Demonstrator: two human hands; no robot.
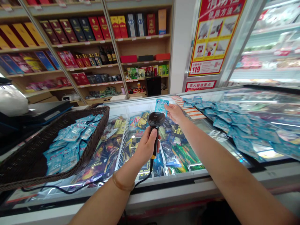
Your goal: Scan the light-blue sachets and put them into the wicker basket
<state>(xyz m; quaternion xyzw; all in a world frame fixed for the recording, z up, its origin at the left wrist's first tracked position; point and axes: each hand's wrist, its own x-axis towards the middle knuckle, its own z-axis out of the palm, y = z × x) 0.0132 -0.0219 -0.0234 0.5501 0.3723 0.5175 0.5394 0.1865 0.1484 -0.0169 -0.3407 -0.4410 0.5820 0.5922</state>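
A black corded scanner, head up, partly hides a flat light-blue packet held upright behind it.

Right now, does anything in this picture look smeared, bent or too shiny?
In the head view, the scanner in the left hand looks fairly clear; in that view, the wooden shelves lean and stretch toward the left edge; there too, the display case at far right is blurred and washed out, and white streaks glare on the freezer glass.
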